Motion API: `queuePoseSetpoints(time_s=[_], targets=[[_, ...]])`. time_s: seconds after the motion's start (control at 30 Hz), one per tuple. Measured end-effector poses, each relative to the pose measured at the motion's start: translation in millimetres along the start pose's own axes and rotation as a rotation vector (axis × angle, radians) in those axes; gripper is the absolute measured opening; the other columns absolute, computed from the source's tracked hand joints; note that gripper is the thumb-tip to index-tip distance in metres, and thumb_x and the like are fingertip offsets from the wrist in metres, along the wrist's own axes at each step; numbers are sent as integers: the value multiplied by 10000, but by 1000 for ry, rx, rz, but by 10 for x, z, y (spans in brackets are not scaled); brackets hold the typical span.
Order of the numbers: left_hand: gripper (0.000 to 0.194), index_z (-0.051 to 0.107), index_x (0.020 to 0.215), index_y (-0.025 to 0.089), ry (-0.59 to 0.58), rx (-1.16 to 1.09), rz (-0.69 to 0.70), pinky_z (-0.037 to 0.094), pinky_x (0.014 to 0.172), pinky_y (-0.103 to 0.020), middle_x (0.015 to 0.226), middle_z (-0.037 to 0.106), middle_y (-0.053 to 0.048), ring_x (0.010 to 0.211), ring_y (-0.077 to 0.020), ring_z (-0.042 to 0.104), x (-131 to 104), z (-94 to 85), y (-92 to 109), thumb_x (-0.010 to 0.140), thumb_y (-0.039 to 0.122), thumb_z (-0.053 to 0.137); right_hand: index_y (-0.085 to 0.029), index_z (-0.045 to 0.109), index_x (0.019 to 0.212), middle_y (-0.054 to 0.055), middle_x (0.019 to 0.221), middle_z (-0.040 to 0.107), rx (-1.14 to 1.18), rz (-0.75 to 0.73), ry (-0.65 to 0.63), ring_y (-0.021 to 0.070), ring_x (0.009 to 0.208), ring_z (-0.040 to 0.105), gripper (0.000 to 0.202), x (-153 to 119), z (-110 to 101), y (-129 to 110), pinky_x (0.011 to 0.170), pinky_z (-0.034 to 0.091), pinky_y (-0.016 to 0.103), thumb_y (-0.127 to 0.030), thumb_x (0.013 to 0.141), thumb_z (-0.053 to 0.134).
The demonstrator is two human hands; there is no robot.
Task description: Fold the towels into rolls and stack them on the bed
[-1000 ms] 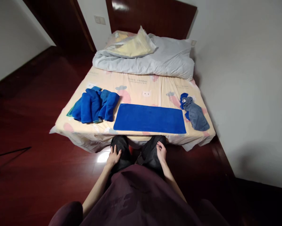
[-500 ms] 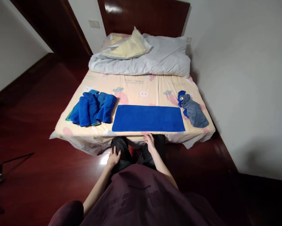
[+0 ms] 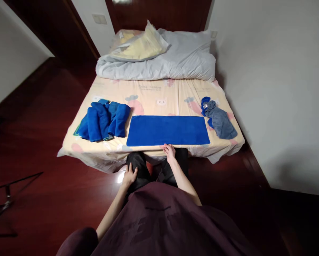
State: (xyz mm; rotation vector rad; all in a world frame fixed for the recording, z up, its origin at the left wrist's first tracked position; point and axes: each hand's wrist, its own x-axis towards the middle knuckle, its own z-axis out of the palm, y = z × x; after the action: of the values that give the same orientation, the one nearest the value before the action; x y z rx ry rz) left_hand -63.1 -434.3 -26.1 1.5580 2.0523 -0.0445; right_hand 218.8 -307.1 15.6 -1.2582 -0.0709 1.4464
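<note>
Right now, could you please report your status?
Left hand on knee; right hand at near edge of blue towel; towel flat; blue cloths left, grey cloth right.

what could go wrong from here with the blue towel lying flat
The flat blue towel lies close to the front edge of the bed, so a pull that way might drag part of it over. The right hand is right by the towel's near edge and could crease it. The pile of blue towels at left might slump if bumped.

Head-worn view, forward (and down).
</note>
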Motion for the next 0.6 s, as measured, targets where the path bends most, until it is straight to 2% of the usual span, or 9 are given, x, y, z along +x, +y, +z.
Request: queuePoseSetpoints(time_s=[0.13,0.27,0.37,0.47,0.6], targets=[[788,339,1699,97,20,-82,-41,448,1227,-523,1708,388,-286,1541,-433,485,-2,23,-3,1056,532,473,-311,517,1304,31,1181,813,115,17,57,136,877,794,354,14,153,26,812,634,268,-241,971,614],[778,258,1725,68,-1,-121,-113,413,1252,-514,1753,262,-314,1546,-424,483,15,55,16,1091,495,401,-337,489,1385,32,1230,792,154,31,74,131,888,780,373,33,243,12,796,644,275,-268,1028,570],[762,244,1733,81,-21,-129,-125,387,1270,-505,1775,204,-301,1580,-411,438,24,62,22,1102,484,388,-286,575,1286,51,1182,792,144,49,66,133,863,756,238,97,269,-22,747,637,261,-277,1049,553],[726,279,1726,95,-32,-119,-86,371,1284,-483,1779,231,-271,1624,-386,371,10,48,24,1106,459,384,-222,649,1099,90,1110,793,125,66,48,151,877,742,125,189,297,-54,702,628,252,-294,1055,557],[753,278,1724,63,-3,-107,-91,402,1264,-469,1759,263,-297,1580,-392,446,-25,15,49,1104,481,375,-212,640,980,110,1110,788,125,46,75,155,930,753,145,263,354,-37,723,631,249,-305,1056,559]])
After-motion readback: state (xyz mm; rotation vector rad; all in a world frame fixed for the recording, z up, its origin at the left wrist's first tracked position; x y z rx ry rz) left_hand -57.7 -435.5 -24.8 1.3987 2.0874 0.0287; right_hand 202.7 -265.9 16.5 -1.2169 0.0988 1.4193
